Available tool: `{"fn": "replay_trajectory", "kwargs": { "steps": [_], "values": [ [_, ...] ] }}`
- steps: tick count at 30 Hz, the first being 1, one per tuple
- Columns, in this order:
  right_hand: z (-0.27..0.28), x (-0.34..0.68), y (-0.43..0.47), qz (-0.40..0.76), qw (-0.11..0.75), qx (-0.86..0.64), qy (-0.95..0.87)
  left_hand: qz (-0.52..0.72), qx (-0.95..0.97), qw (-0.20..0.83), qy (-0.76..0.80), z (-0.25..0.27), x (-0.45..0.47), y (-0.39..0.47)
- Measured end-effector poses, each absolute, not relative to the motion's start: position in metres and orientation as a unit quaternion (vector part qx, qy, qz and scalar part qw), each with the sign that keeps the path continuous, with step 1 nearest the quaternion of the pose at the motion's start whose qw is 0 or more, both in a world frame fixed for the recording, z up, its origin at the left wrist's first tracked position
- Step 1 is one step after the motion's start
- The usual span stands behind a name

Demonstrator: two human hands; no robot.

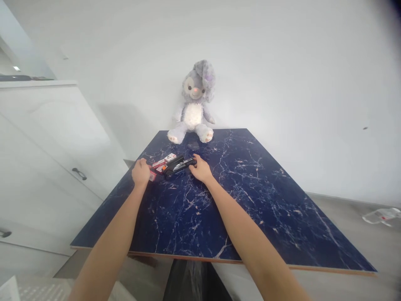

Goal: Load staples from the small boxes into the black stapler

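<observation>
On the blue marbled table (266,196), a black stapler (178,166) lies at a slant among several small red-and-white boxes (165,161). My right hand (201,168) is closed on the stapler's right end, thumb and fingertips on either side of it. My left hand (141,171) is at the left side of the group, its fingers curled around a small red-and-white box (152,175) whose edge shows beside them. Most of that box is hidden by the hand. An orange spot shows near the stapler's left end.
A grey plush toy (194,104) sits at the table's far edge against the white wall (282,75). White cabinets (46,154) stand on the left. A clear plastic container (382,216) lies on the floor at the right.
</observation>
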State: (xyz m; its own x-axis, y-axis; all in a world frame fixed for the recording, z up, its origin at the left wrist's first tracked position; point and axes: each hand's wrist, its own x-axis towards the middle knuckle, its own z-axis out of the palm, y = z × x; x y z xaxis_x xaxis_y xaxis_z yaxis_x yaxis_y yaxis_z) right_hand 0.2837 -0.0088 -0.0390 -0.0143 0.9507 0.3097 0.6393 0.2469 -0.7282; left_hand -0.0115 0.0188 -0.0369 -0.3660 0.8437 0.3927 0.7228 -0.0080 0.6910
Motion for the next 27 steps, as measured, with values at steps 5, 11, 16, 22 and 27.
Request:
{"fn": "replay_trajectory", "kwargs": {
  "steps": [5,11,16,22,27],
  "values": [
    [-0.039,0.282,-0.009,0.185,0.381,-0.576,-0.699,0.438,0.558,0.038,0.703,-0.029,0.000,0.015],
    [-0.039,0.282,-0.010,0.178,0.375,-0.578,-0.702,0.492,0.592,0.064,0.635,-0.030,0.008,0.017],
    [-0.040,0.283,-0.009,0.167,0.371,-0.573,-0.711,0.557,0.552,0.165,0.598,-0.034,0.012,0.024],
    [-0.040,0.283,-0.010,0.171,0.375,-0.573,-0.708,0.511,0.649,0.127,0.549,-0.019,0.020,0.006],
    [-0.042,0.282,-0.009,0.172,0.378,-0.572,-0.707,0.324,0.793,0.080,0.510,-0.008,0.024,-0.006]
  ]
}}
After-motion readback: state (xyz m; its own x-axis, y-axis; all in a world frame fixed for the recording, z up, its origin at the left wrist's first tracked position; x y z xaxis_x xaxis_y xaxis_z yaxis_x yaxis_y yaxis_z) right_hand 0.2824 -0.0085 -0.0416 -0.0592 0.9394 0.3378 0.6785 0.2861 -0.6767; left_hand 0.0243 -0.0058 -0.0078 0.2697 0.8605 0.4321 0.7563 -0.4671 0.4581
